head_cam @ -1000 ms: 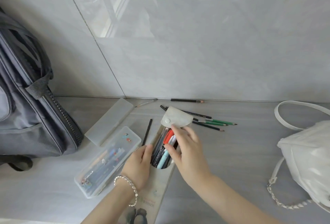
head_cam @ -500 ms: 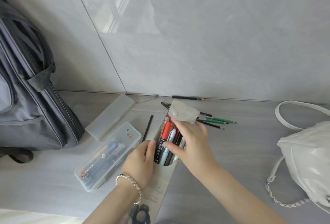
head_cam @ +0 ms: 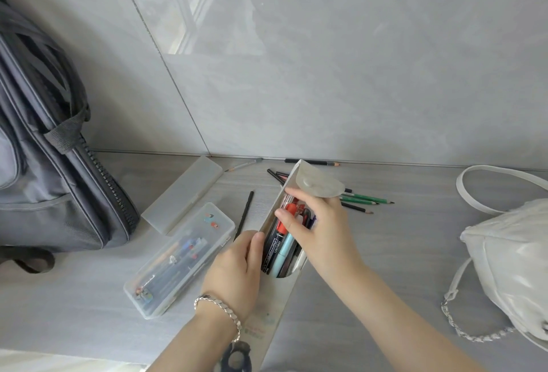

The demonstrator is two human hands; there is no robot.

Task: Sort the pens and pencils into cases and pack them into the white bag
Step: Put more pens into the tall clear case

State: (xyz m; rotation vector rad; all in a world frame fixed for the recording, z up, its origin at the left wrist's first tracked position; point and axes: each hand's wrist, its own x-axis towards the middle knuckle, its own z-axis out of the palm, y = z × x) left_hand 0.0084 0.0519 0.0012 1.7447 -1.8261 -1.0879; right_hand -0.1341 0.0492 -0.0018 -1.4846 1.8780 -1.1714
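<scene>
A tall grey pouch case (head_cam: 278,300) lies on the table with its flap (head_cam: 318,183) raised and several pens (head_cam: 281,248) standing in its open mouth. My left hand (head_cam: 234,273) grips the case's left side. My right hand (head_cam: 318,230) reaches into the opening, thumb and fingers curled round the pens near a red-capped marker (head_cam: 286,219). Loose pencils (head_cam: 363,201) lie behind the case, with one black pencil (head_cam: 244,217) to its left. The white bag (head_cam: 510,265) sits at the right edge.
A clear plastic case (head_cam: 181,256) with pens inside lies left of my hands; its frosted lid (head_cam: 184,193) rests behind it. A dark grey backpack (head_cam: 44,164) stands at the far left. Two more pencils (head_cam: 311,162) lie along the tiled wall.
The pouch case has tilted up, its flap lifting higher. My right hand has slid further over the pens in the opening. My left hand keeps its hold.
</scene>
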